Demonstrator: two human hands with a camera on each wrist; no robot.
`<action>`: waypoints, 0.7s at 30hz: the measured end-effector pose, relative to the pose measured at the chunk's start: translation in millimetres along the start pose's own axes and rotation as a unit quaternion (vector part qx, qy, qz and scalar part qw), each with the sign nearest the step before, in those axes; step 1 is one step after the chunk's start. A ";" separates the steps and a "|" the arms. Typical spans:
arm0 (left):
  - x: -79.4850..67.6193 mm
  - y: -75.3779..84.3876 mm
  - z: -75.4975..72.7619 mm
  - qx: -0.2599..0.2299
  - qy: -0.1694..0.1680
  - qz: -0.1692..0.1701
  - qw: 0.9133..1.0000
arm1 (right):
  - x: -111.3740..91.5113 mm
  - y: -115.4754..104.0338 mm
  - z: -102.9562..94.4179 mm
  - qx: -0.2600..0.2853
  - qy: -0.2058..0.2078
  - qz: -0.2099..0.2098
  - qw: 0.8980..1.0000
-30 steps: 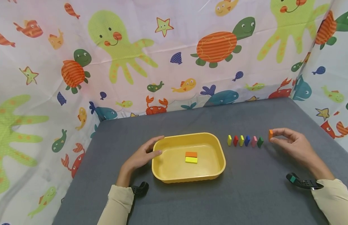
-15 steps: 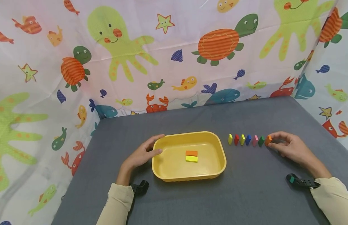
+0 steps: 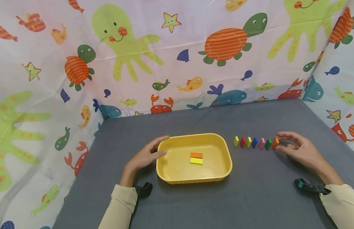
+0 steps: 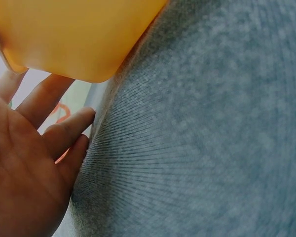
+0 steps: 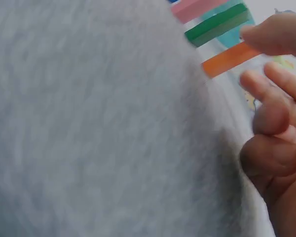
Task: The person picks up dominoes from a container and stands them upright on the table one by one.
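Note:
My left hand holds the far left corner of a yellow plastic tray, its thumb over the rim. In the left wrist view, several fingers lie along the outside of the tray wall. At the right, my right hand is beside an orange domino standing upright at the end of a row. Its thumb and index finger are spread apart around that domino. In the right wrist view, a fingertip overlaps the upper end of the orange domino; a green domino stands next to it.
The upright row continues leftward with green, pink, blue, yellow, red and yellow dominoes. Inside the tray lie an orange domino and a yellow domino. A printed curtain walls the grey table.
My right hand has brought the orange domino left and down to the row's end beside the green one, then its fingers have spread off it. The left hand has stayed on the tray.

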State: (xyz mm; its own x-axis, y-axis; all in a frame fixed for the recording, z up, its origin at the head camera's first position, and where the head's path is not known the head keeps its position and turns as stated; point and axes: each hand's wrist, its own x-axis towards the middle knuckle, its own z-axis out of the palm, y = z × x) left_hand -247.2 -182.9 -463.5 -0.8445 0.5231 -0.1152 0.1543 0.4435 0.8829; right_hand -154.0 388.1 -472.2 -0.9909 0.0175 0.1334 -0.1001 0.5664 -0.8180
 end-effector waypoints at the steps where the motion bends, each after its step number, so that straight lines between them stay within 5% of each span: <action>1: -0.1 0.5 -0.1 -0.001 0.000 0.001 1.000 | 0.1 -4.0 0.4 0.013 0.013 -0.010 1.000; 6: -0.8 0.8 -0.4 -0.005 -0.003 0.007 1.000 | 8.5 -38.9 6.3 0.053 0.071 -0.040 0.995; 12: -1.7 -1.4 -0.9 -0.005 -0.005 0.002 1.000 | 29.6 -99.2 30.2 0.043 0.076 -0.068 0.994; 17: -1.8 -0.4 -1.8 -0.007 -0.004 0.003 1.000 | 47.3 -146.1 65.1 0.016 -0.028 -0.123 0.992; 21: -0.4 0.3 -2.3 -0.010 -0.010 0.007 1.000 | 61.6 -170.5 96.1 0.002 -0.150 -0.152 0.977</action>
State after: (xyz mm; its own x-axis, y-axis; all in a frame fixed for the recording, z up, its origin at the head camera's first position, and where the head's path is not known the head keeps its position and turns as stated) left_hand -248.0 -184.6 -462.1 -0.8312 0.5447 -0.1114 0.1563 0.4213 0.8934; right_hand -206.7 213.5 -378.3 -0.8969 -0.3943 0.2002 -0.3934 0.5049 -0.7683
